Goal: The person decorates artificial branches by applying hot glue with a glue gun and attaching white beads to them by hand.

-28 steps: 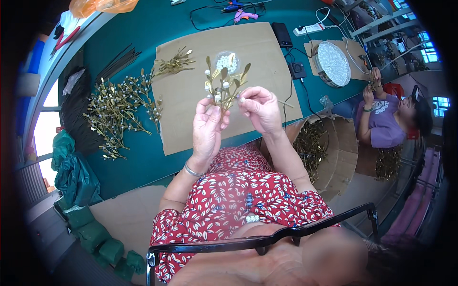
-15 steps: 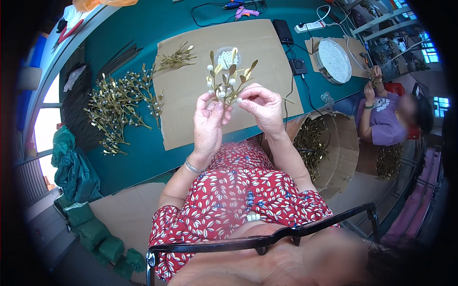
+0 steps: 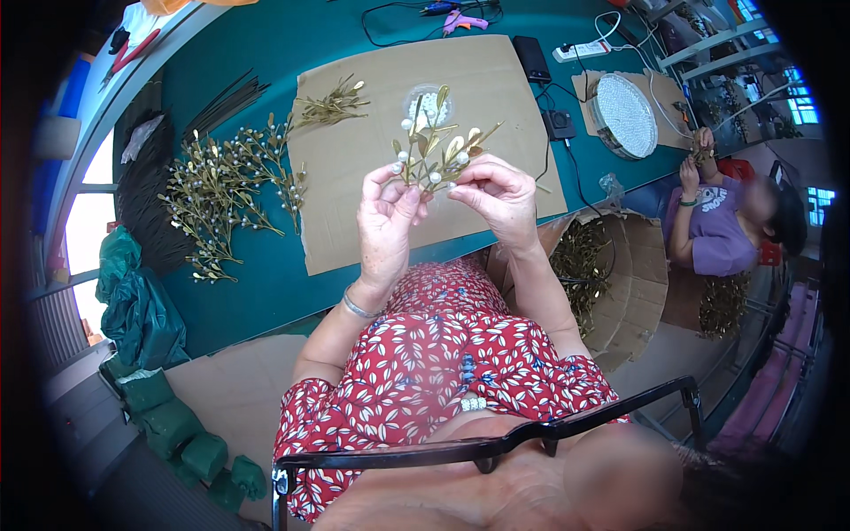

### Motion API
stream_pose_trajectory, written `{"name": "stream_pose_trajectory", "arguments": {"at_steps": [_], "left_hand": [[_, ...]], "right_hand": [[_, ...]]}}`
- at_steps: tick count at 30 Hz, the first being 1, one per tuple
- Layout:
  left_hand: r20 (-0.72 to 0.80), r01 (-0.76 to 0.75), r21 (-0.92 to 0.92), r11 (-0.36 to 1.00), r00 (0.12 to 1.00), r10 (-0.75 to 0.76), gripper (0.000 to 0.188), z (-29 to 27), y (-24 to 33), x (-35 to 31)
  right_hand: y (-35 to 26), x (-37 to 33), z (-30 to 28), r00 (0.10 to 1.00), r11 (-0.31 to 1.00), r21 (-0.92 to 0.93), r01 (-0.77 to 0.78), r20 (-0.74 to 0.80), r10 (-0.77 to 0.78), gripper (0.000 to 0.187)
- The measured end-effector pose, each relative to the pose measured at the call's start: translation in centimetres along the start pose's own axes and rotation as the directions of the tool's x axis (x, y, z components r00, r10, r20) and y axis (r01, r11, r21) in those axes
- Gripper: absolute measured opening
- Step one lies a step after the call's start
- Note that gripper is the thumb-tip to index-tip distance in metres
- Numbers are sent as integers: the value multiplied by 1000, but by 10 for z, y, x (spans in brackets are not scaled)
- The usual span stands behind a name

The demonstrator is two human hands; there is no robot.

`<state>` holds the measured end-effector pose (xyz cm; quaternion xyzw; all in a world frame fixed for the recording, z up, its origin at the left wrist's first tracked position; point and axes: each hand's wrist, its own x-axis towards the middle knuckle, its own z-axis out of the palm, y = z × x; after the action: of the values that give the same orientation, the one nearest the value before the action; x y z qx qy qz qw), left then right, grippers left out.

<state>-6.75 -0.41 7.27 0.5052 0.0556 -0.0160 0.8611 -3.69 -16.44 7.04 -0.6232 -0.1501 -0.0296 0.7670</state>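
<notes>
Above the cardboard sheet (image 3: pixel 491 84), I hold up an artificial berry sprig (image 3: pixel 427 146) with gold-green leaves and round white beads. The fingers and thumb of my left hand (image 3: pixel 385 208) are closed around its lower stems. At its right side my right hand (image 3: pixel 503 202) is pinched, with a small white bead (image 3: pixel 452 187) at the fingertips; whether the bead is joined to the sprig cannot be seen. Just behind the sprig stands a clear round dish (image 3: pixel 409 99) of white beads. A small bunch of bare sprigs (image 3: pixel 332 104) lies on the cardboard's far left.
Finished-looking beaded sprigs (image 3: pixel 217 190) lie heaped at left, beside dark wire stems (image 3: pixel 146 203). A round tray (image 3: pixel 597 124) of white beads, a power strip (image 3: pixel 582 50) and a purple glue gun (image 3: pixel 465 21) stand farther off. A cardboard tub (image 3: pixel 637 292) and another person (image 3: pixel 722 217) are at right.
The sprig has turned and tilted in my fingers, its leaves now spreading lower and to the right. My right hand has shifted slightly right, still pinched.
</notes>
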Motion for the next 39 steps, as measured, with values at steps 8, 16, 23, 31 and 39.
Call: {"name": "stream_pose_trajectory", "arguments": {"at_steps": [8, 16, 23, 31, 39], "left_hand": [[14, -18, 73, 997, 1000, 17, 30, -6, -5, 6], [-2, -17, 88, 996, 1000, 17, 30, -8, -9, 12], [7, 47, -104, 994, 999, -46, 32, -10, -14, 16], [41, 17, -147, 989, 999, -11, 32, -12, -18, 14], [57, 18, -150, 989, 998, -10, 32, -10, -19, 11]], "right_hand": [[2, 8, -3, 1000, 990, -138, 5, 29, -1, 15], [8, 12, -4, 1000, 976, -215, -13, 24, 19, 13], [8, 13, 3, 999, 975, -219, 42, 19, -39, 14], [1, 10, 6, 992, 925, -359, 128, 32, -125, 14], [-3, 7, 3, 989, 908, -392, 150, 45, -144, 14]]}}
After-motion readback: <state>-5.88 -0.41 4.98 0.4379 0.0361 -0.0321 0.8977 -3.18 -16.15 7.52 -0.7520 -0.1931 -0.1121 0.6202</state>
